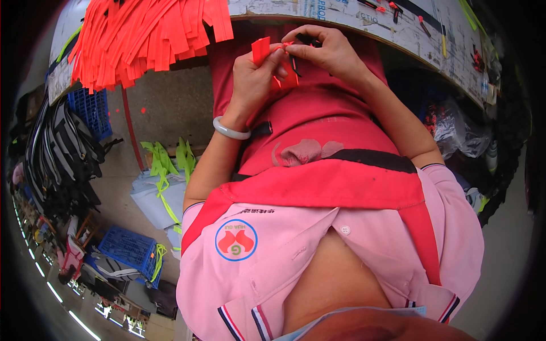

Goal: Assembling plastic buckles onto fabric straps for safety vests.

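My left hand (253, 79) is closed, pinching a folded orange-red fabric strip (261, 50) between thumb and fingers. The strip's lower part hangs under the hand, in front of the red apron. Close beside it, my right hand (333, 54) is also closed. Its thumb and forefinger meet at the strip's edge, and a small black piece (307, 40) shows among its fingers. The kind of that piece is too small to make out. Both hands are just off the near edge of the table (273, 7). A thick pile of similar orange-red strips (153, 37) drapes over the table edge on the left.
Small black-and-red pieces (396, 11) and a yellow-handled tool (443, 45) lie on the table at right. A clear plastic bag (458, 131) is below the right edge. To the left are black-and-grey straps (60, 153), blue crates (128, 250) and yellow-green strips (161, 159).
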`<move>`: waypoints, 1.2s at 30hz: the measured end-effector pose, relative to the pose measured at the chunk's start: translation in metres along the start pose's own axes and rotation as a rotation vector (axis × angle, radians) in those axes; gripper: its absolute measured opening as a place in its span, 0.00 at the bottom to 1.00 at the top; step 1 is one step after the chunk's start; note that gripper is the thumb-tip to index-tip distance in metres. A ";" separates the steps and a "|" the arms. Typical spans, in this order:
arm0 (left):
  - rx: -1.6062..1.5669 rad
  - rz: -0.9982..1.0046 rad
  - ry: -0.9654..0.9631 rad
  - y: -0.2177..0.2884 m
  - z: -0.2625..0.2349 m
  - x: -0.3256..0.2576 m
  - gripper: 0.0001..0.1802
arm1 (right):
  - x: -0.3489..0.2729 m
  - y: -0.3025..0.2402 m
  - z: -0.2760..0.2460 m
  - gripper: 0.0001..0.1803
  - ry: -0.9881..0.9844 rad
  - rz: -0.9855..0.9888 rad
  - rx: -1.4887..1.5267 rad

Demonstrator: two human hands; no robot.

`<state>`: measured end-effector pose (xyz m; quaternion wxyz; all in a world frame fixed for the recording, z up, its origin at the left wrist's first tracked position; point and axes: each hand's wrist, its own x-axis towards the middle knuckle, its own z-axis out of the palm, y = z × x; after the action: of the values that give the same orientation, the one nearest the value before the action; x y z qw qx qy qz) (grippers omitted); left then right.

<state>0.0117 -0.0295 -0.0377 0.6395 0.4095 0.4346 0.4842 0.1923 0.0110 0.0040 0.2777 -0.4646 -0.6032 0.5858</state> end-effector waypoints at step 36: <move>0.051 -0.035 -0.071 0.011 0.004 -0.006 0.09 | -0.011 -0.011 -0.002 0.11 0.037 -0.250 -0.272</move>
<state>0.0115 -0.0337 -0.0248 0.6522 0.4349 0.4312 0.4467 0.1964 0.0035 0.0173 0.2941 -0.4299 -0.7248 0.4509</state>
